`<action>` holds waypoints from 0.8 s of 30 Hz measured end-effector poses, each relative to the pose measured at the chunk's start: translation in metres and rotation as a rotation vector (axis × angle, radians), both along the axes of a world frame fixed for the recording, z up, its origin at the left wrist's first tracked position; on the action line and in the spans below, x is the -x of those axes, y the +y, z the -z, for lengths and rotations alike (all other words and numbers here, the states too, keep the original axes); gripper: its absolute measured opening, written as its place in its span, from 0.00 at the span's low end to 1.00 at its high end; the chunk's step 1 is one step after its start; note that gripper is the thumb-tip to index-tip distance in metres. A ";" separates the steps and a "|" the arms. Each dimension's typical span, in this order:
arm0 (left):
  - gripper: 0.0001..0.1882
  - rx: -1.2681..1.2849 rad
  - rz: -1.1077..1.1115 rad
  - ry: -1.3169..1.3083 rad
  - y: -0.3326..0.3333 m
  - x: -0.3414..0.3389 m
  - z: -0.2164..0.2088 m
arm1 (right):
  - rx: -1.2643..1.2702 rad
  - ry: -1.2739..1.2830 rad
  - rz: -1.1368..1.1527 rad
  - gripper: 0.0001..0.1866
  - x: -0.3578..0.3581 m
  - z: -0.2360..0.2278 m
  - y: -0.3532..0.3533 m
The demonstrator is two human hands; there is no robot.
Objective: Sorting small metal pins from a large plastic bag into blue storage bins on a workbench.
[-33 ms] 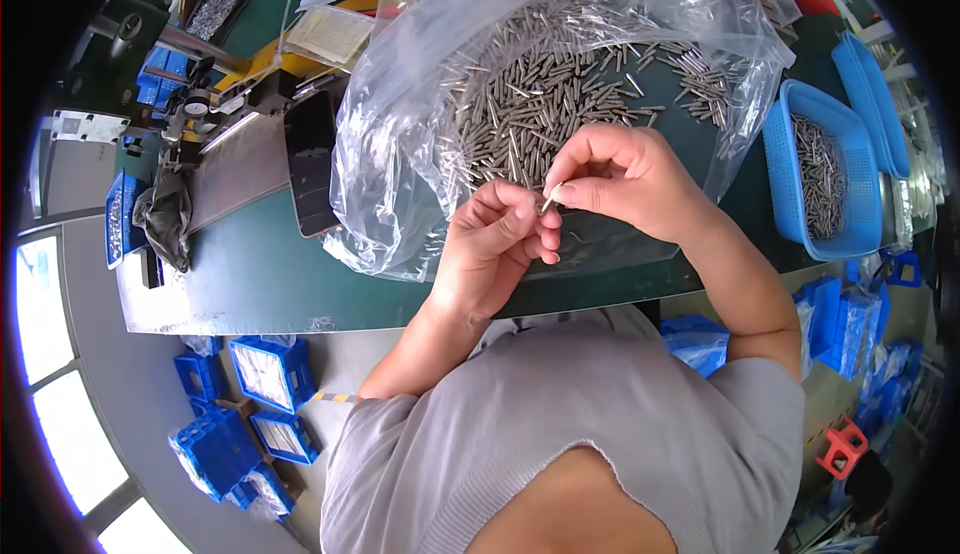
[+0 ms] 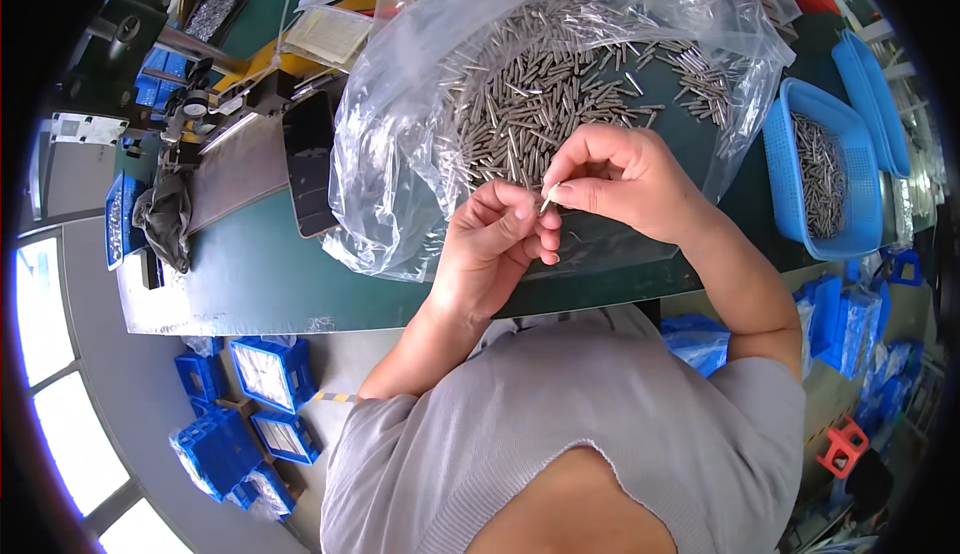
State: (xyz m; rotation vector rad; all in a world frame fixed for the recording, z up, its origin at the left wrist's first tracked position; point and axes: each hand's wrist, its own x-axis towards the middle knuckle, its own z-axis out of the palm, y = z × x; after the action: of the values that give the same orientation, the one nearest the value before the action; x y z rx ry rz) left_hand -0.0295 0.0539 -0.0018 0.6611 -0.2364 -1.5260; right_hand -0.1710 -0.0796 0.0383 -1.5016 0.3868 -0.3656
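Note:
My left hand [image 2: 490,244] and my right hand [image 2: 635,182] meet in front of the metal pile, just above the near part of the green table. Between their fingertips is a small, thin metal pin [image 2: 546,206], mostly covered by the fingers. The thumb and fingers of my right hand pinch its upper end, where something pale shows. My left hand, with its fingers curled, grips the lower end. Behind both hands, a heap of short metal pins [image 2: 530,104] lies on an opened clear plastic bag [image 2: 385,144].
To the right, a blue plastic basket [image 2: 780,169] holds more metal pins. A dark flat tray or device [image 2: 310,164] lies left of the bag, near a gauge stand [image 2: 195,104] and a dark cloth [image 2: 165,219]. Blue crates [image 2: 215,449] stand on the floor beyond the table edge [image 2: 240,319].

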 end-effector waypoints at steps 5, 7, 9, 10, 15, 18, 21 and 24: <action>0.06 0.017 0.013 -0.018 0.000 0.000 -0.001 | 0.105 0.010 -0.007 0.04 0.002 -0.001 -0.002; 0.06 0.018 0.024 -0.023 0.000 0.000 0.001 | 0.094 0.017 -0.004 0.03 0.002 -0.002 -0.002; 0.06 0.014 0.015 -0.023 0.001 0.000 0.000 | 0.084 0.024 -0.002 0.03 0.002 -0.003 0.000; 0.06 0.012 0.007 -0.022 0.000 0.000 0.000 | 0.111 0.028 0.010 0.03 0.002 -0.003 0.000; 0.06 0.010 0.016 -0.017 0.003 -0.002 0.001 | 0.146 0.061 -0.040 0.03 0.001 -0.002 0.003; 0.05 0.022 0.012 -0.010 0.001 0.000 0.001 | 0.499 -0.024 -0.009 0.03 -0.001 0.003 0.002; 0.05 0.028 -0.015 -0.009 0.001 -0.001 0.003 | 0.176 0.058 -0.043 0.04 -0.001 0.007 -0.002; 0.05 0.035 -0.014 -0.023 0.001 -0.001 0.004 | 0.023 0.091 -0.059 0.03 -0.002 0.001 0.003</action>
State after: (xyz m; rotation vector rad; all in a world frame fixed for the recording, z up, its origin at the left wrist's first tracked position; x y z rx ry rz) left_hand -0.0285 0.0550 -0.0062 0.6515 -0.2745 -1.4990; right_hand -0.1691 -0.0768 0.0371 -1.5525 0.4104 -0.2571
